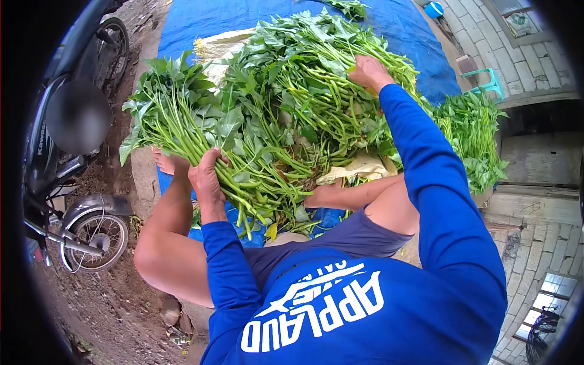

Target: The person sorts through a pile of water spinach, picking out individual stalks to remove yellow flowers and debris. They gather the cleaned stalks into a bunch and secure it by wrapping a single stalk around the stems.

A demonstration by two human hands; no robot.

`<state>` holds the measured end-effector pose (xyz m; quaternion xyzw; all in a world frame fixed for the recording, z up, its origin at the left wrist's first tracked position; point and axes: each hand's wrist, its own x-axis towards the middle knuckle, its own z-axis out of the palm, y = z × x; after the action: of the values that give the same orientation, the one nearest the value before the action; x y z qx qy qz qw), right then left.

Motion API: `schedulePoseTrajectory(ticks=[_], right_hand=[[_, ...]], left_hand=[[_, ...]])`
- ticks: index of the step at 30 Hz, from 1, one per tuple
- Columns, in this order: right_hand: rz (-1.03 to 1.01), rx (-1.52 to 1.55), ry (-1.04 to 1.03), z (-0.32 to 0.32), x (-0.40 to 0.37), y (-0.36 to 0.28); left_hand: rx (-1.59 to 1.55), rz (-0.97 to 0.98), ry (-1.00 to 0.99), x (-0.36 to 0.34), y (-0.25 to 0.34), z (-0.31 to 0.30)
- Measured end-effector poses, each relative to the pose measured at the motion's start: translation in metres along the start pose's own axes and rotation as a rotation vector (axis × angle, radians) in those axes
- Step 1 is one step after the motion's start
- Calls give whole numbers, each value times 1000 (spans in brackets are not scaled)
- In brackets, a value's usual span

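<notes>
Across the blue sheet [201,21] a big green pile [304,67] lies loose, while my left hand [207,176] grips one gathered bunch [182,128] and my right hand [370,73] touches the pile, grip unclear.

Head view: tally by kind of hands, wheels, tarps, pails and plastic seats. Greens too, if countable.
Hands: 2 (left hand, right hand)
Motorbike wheels: 2 (upper wheel, lower wheel)
Blue tarp: 1
Blue pail: 1
Teal plastic seat: 1
Total: 7
Leafy greens: overlapping, can't be counted.
</notes>
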<state>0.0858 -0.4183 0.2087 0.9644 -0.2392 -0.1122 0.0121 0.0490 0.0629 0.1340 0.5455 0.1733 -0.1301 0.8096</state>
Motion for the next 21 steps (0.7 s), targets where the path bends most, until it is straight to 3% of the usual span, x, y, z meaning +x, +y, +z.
schedulePoseTrajectory(ticks=[3, 8, 15, 19, 21], right_hand=[[56, -175, -197, 7, 11, 3], [71, -300, -241, 6, 14, -5], [55, -160, -261, -16, 51, 20], [-82, -121, -362, -32, 52, 37], [-159, -62, -300, -35, 38, 38]], left_hand=[[-24, 5, 33, 4, 1, -1], [2, -19, 31, 9, 6, -4], [-2, -10, 45, 10, 5, -5], [-25, -14, 33, 14, 2, -4], [-15, -20, 26, 17, 2, 0]])
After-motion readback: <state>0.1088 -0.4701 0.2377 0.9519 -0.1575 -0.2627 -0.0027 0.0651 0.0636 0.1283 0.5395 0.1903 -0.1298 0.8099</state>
